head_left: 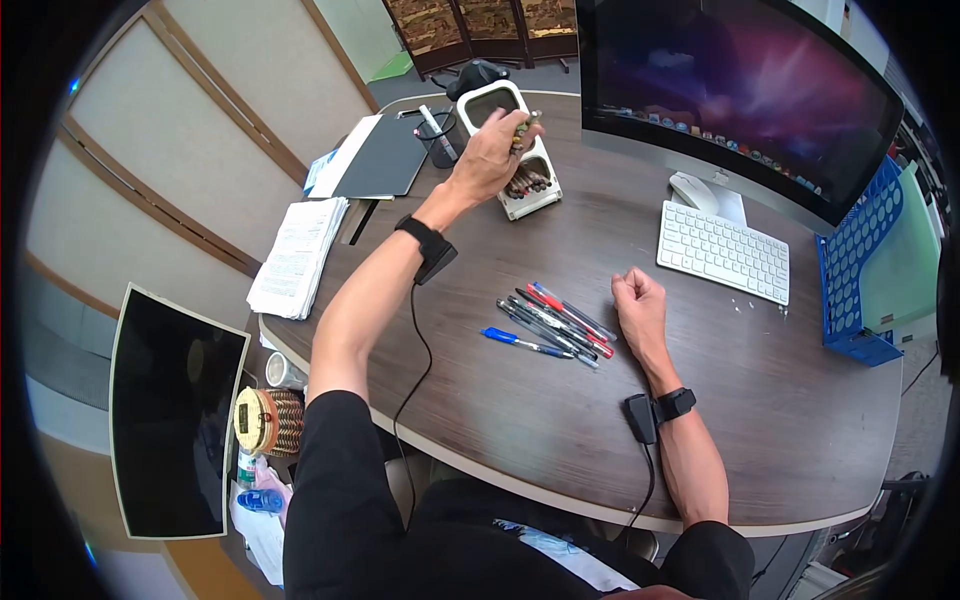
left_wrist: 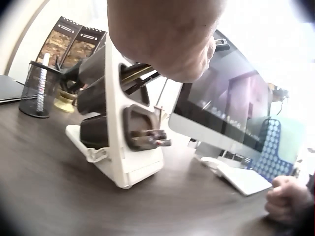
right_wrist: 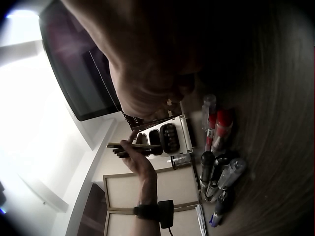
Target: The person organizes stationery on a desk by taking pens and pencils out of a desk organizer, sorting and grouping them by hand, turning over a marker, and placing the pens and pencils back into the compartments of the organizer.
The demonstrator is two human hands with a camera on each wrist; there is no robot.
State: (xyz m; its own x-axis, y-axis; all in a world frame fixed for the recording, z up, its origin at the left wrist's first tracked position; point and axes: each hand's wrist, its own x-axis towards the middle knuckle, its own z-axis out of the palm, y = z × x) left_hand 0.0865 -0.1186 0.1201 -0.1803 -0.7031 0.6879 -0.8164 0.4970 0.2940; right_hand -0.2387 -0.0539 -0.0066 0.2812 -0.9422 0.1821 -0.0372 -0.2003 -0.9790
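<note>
My left hand grips a bundle of pencils over the white-framed desk organizer with dark compartments. In the left wrist view the pencils' lower ends reach into its middle compartment, while the hand hides their upper part. Several dark sticks, like pencils, stand in the lowest compartment. My right hand rests on the table with its fingers curled in, nothing visible in it. Just left of it lies a loose pile of pens, with red, black and clear ones, and a blue pen at its near side.
Behind the left wrist stands a black mesh cup with a white marker, beside a dark folder and stacked papers. A keyboard, mouse and monitor stand back right. A blue file rack borders the right edge.
</note>
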